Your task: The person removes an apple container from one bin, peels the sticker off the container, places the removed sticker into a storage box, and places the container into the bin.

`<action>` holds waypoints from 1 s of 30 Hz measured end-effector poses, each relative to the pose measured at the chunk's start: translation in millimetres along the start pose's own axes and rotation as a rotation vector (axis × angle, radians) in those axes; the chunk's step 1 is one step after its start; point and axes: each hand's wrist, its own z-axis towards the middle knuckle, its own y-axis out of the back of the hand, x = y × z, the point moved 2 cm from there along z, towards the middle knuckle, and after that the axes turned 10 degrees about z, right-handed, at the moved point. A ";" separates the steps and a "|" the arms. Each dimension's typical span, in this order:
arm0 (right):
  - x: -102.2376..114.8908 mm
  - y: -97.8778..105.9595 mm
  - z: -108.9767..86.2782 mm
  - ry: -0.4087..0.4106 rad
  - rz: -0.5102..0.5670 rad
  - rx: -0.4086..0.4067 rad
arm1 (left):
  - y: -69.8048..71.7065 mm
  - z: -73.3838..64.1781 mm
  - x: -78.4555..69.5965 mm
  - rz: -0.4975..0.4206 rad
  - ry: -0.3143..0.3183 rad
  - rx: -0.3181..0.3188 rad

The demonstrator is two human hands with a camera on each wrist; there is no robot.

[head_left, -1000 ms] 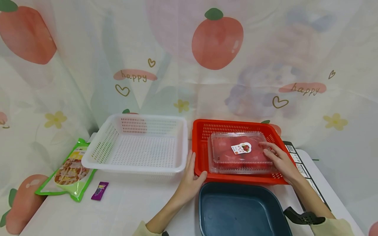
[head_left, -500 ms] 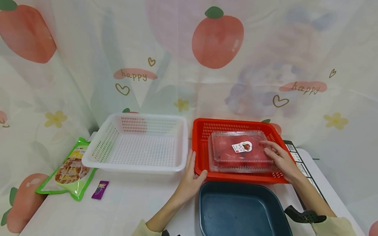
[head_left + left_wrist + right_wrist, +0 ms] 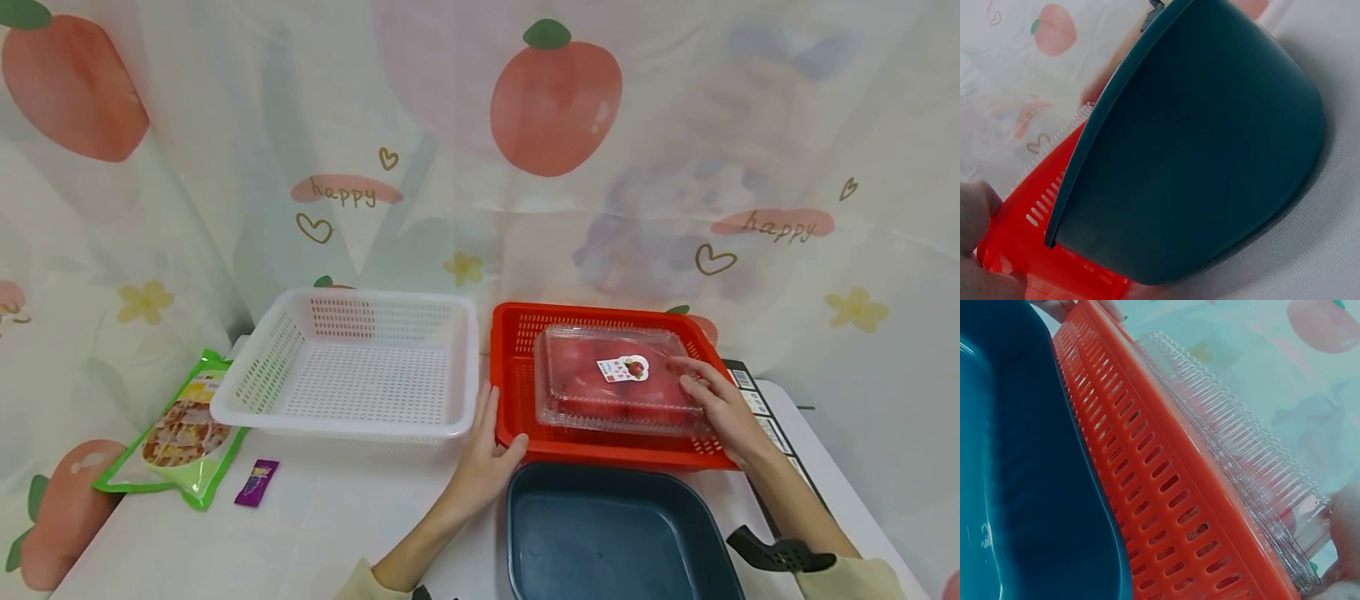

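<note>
A clear plastic clamshell box (image 3: 600,379) of red fruit, with a white label on its lid, sits tilted inside the red basket (image 3: 517,454). My right hand (image 3: 723,408) holds the box by its right end, thumb and fingers over the edge. In the right wrist view the box's ridged side (image 3: 1241,437) rises above the basket's rim. The left hand (image 3: 487,458) holds the basket's front left corner, fingers along the left side and thumb at the front rim. What lies beneath the box is hidden.
A dark blue tub (image 3: 600,533) stands directly in front of the red basket. On the left is a white basket (image 3: 367,383), with a green food bag (image 3: 180,437) and a small purple packet (image 3: 257,483) beside it. A printed black-and-white sheet (image 3: 776,437) lies at right.
The clamshell box has shifted slightly up and to the right in the right hand, tilting a little. The left hand stays at the red basket's corner.
</note>
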 end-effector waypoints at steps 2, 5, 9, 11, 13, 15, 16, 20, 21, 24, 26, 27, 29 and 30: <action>-0.2 0.5 -0.6 -0.002 0.005 0.003 | -0.1 -0.1 0.1 0.001 0.001 0.001; 0.2 1.1 -0.9 0.002 0.019 0.007 | -0.1 0.2 0.1 0.004 -0.002 -0.002; 0.0 1.9 0.2 0.006 0.050 0.009 | -0.1 0.4 1.0 0.009 -0.006 -0.004; -0.4 2.3 0.7 0.000 0.060 0.004 | -0.2 0.3 1.7 0.011 -0.007 -0.003; -0.7 2.8 1.0 -0.007 0.067 -0.001 | -0.3 0.2 2.2 0.011 -0.009 -0.002; -1.3 3.5 1.2 -0.010 0.073 -0.005 | -0.5 0.2 2.6 0.008 -0.012 -0.003; -1.6 4.0 1.3 -0.011 0.077 -0.008 | -0.6 0.2 2.6 0.006 -0.012 -0.003; -2.9 5.3 1.1 -0.004 0.093 -0.012 | -1.2 0.2 3.1 0.006 -0.013 -0.006; -3.1 5.5 1.0 -0.002 0.091 -0.014 | -1.3 0.2 3.2 0.008 -0.013 -0.008; -3.2 5.9 0.9 0.004 0.080 -0.017 | -1.6 0.3 3.6 0.014 -0.010 -0.010; -3.1 6.0 1.0 0.007 0.073 -0.017 | -1.7 0.5 3.8 0.020 -0.008 -0.012; -2.9 6.0 1.1 0.008 0.074 -0.017 | -1.7 0.6 4.0 0.023 -0.007 -0.013; -2.5 5.7 1.2 0.009 0.081 -0.016 | -1.8 0.8 4.1 0.026 -0.006 -0.013; -2.5 5.7 1.3 0.009 0.082 -0.015 | -1.9 1.0 4.2 0.027 -0.007 -0.014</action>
